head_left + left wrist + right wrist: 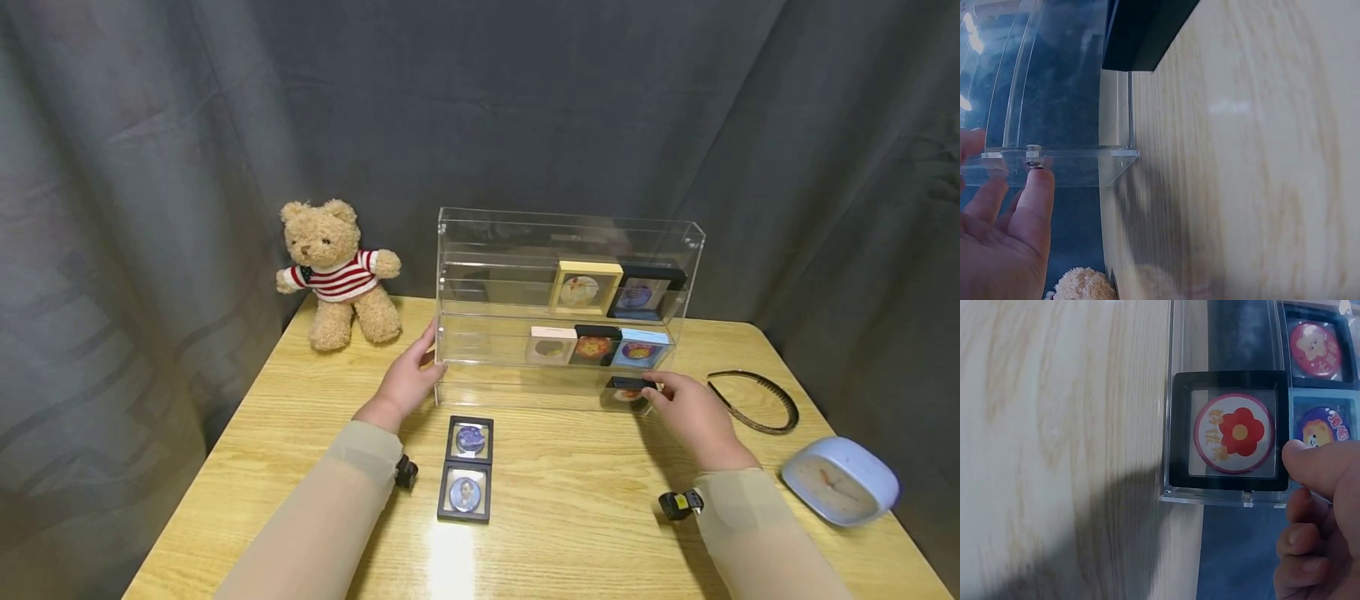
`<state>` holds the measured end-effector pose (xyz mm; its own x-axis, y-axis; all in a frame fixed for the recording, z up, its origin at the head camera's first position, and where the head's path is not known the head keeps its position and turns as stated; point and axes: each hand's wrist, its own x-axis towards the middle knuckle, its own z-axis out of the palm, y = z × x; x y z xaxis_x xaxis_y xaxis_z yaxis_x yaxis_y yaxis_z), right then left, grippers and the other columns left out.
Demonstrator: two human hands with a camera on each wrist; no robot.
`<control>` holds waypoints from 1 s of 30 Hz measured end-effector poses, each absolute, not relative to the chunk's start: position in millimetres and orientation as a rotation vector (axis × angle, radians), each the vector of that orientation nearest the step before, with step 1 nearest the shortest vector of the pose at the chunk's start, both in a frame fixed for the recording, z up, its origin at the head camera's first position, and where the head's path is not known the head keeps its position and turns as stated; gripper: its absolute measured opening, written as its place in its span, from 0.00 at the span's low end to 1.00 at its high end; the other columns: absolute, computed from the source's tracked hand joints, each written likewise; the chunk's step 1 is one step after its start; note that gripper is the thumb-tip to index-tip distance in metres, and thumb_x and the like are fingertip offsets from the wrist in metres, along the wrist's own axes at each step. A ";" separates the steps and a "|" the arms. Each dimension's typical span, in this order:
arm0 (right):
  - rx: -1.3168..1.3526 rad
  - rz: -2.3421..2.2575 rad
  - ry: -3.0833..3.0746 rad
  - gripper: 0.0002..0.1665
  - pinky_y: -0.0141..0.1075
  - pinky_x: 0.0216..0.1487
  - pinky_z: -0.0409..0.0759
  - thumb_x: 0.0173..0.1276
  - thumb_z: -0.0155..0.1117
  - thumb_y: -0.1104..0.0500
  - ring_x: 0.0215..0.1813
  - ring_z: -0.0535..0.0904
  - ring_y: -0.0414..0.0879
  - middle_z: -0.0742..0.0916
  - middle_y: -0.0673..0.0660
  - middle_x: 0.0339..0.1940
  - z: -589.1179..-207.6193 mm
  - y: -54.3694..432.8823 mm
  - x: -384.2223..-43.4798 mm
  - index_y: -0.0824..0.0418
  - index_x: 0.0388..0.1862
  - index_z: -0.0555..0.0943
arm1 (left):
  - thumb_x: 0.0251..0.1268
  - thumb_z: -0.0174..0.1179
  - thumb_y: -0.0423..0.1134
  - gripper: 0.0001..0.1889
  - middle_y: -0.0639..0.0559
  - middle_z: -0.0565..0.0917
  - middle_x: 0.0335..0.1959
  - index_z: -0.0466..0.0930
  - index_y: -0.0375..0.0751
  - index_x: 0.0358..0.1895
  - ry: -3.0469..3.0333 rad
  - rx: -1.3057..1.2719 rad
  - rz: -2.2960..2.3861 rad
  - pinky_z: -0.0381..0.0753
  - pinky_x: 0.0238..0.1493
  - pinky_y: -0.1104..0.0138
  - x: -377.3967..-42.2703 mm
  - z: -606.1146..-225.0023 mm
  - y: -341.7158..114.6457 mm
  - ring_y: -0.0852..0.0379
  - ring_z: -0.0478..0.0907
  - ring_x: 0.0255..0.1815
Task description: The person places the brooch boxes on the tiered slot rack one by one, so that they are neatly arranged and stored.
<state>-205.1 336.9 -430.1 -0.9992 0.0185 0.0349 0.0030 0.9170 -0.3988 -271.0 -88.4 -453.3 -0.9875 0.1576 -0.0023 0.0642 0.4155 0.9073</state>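
A clear acrylic display rack (pixel 487 343) stands on the table, holding several small square badge frames. On its bottom shelf, at the right end, sits a black badge frame (pixel 1230 482) with a red flower badge (pixel 1233 433). My right hand (pixel 696 421) holds that frame at its upper right corner. In the right wrist view the thumb lies on the frame's edge, and the other fingers curl outside the rack. My left hand (pixel 405 379) rests against the rack's left side, fingers extended. Two black frames with blue badges (pixel 470 439) lie flat before the rack.
A teddy bear (pixel 330 271) in a striped sweater sits at the back left. To the right are a dark headband (pixel 787 408) and a light blue clock (pixel 840 481). Grey curtains (pixel 495 108) hang behind the wooden table (pixel 570 500).
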 end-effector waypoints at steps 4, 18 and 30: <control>-0.026 0.660 -3.031 0.28 0.40 0.22 0.68 0.78 0.55 0.47 0.26 0.72 0.48 0.83 0.55 0.36 -428.6 333.6 -204.5 0.60 0.69 0.74 | 0.72 0.58 0.40 0.40 0.55 0.58 0.77 0.48 0.79 0.77 2.581 0.199 1.635 0.69 0.66 0.51 -271.3 -453.7 -88.7 0.46 0.66 0.70; 0.257 0.870 -2.869 0.23 0.47 0.43 0.79 0.74 0.61 0.48 0.45 0.78 0.48 0.82 0.53 0.49 -422.5 256.8 -200.2 0.54 0.64 0.78 | 0.71 0.58 0.40 0.40 0.56 0.58 0.77 0.48 0.80 0.76 2.581 0.206 1.634 0.69 0.66 0.51 -274.1 -455.6 -87.7 0.45 0.66 0.70; 0.462 0.880 -2.930 0.26 0.41 0.39 0.79 0.68 0.69 0.47 0.44 0.79 0.44 0.83 0.49 0.52 -446.4 195.5 -198.9 0.53 0.62 0.81 | 0.71 0.58 0.39 0.41 0.55 0.58 0.78 0.49 0.77 0.77 2.571 0.218 1.659 0.69 0.66 0.51 -272.5 -453.6 -87.7 0.44 0.66 0.70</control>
